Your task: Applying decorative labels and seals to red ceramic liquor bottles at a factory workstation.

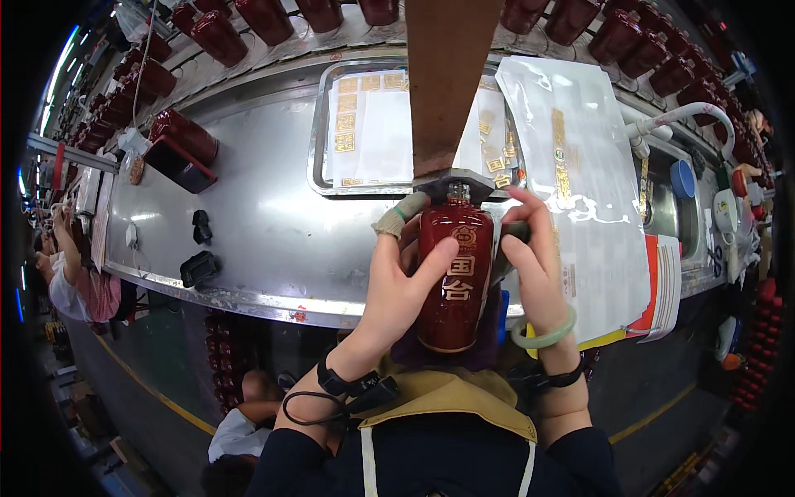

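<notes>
A glossy dark red bottle (458, 311) with gold emblem and raised characters on its front stands tilted before me, its clear glass neck away from me. My left hand (403, 269) grips its left side, thumb on the front; a cream cloth cover wraps a finger. At the bottle's right side is my right hand (534, 257), thumb and forefinger apart, the other fingers partly hidden. A pale strip runs along the bottle's right edge beside that hand; I cannot make out what it is. A green bangle (545, 338) circles my right wrist.
A brown upright post (451, 74) stands just beyond the bottle. Behind it a metal tray (319, 157) holds sheets with gold decals. Clear plastic sheeting (592, 248) covers the right. A red bottle in a dark holder (178, 161) and small black objects (199, 267) lie left.
</notes>
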Motion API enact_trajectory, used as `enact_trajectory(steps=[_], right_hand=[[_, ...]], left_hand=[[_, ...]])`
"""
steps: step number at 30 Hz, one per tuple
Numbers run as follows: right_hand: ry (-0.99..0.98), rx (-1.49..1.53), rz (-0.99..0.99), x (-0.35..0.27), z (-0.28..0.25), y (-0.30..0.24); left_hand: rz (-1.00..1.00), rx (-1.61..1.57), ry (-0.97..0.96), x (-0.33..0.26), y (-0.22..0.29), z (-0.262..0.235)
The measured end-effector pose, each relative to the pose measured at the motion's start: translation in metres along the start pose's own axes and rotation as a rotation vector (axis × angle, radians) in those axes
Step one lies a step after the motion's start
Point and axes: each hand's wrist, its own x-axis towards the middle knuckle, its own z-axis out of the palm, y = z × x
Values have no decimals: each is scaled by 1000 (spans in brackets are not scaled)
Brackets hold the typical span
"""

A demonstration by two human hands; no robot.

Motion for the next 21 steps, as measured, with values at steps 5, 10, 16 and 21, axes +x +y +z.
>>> enact_trajectory(steps=[5,10,16,21], right_hand=[[108,-301,-407,19,-10,-24],[-290,-930,-778,35,10,-54],[-305,-1028,-862,47,12,-66],[-327,-1038,-829,51,16,-60]], left_hand=[[62,142,-41,-11,-1,7],[95,185,-45,-9,-16,4],[50,134,-68,-11,-15,5],[75,162,-66,-12,-13,5]])
